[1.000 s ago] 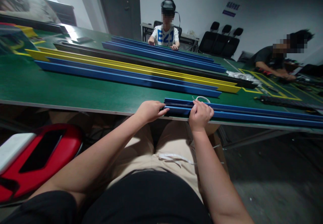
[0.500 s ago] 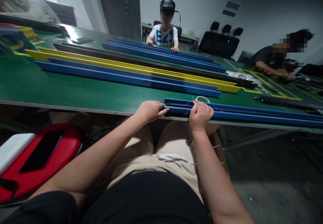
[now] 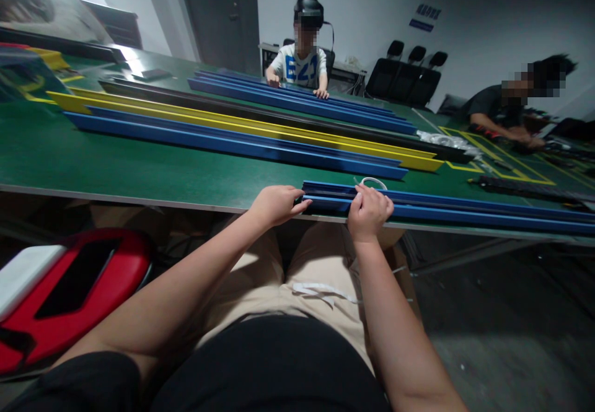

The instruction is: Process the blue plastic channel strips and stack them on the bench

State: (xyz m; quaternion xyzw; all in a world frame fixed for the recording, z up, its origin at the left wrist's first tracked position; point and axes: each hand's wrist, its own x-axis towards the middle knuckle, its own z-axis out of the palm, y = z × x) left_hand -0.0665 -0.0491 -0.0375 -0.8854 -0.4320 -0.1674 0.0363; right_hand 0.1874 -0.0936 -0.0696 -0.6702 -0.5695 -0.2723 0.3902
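Observation:
A long blue channel-shaped profile point(image 3: 465, 214) lies along the near edge of the table, its left end in front of me. My left hand point(image 3: 277, 204) is at that end, thumb and fingers closed around a small dark piece that is mostly hidden. My right hand point(image 3: 370, 214) is closed over the same blue profile a short way to the right, its thumb on the near side. A thin white loop point(image 3: 375, 181) shows just beyond the right fingers; whether the hand also holds it I cannot tell.
Farther back lie another blue profile point(image 3: 232, 142), a yellow profile point(image 3: 260, 128), a black profile point(image 3: 223, 103) and several more blue ones point(image 3: 288, 96). A red stool point(image 3: 116, 276) stands at the lower left. Co-workers sit around the green table point(image 3: 139, 170).
My hands and the blue profile have stayed in place. The co-worker across the table has shifted slightly to the left, hands included.

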